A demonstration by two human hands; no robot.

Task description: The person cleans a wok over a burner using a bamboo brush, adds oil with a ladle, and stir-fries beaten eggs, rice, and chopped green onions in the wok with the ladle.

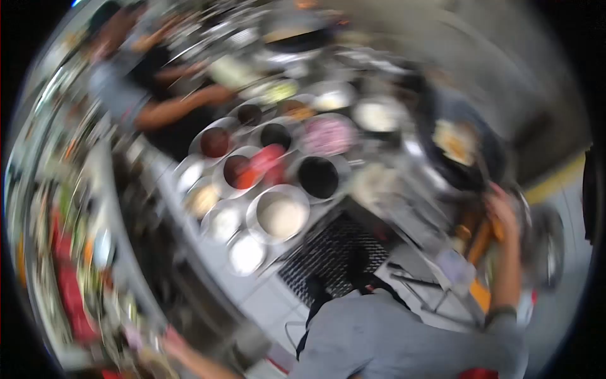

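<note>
At the right, my right hand (pixel 503 205) is closed around a long-handled cooking utensil (pixel 485 175) at the near rim of a dark wok (pixel 464 175). The utensil's shaft runs down into the wok; its head is blurred. Pale yellow and brown food (pixel 456 143) lies inside the wok. An orange-brown wooden handle (pixel 481 241) shows just below that hand. My left hand (pixel 175 344) reaches out low on the left, beside a counter crowded with blurred ingredients (pixel 129 309). Motion smears its fingers, and I cannot tell what they touch.
Several round metal containers with sauces and powders, among them one of white powder (pixel 247 253) and one of pink food (pixel 327 134), fill the middle. A co-worker (pixel 126 88) stands at the upper left, arms over the counter. Another wok (pixel 297 35) sits at the back. A black perforated mat (pixel 334 252) lies on the floor.
</note>
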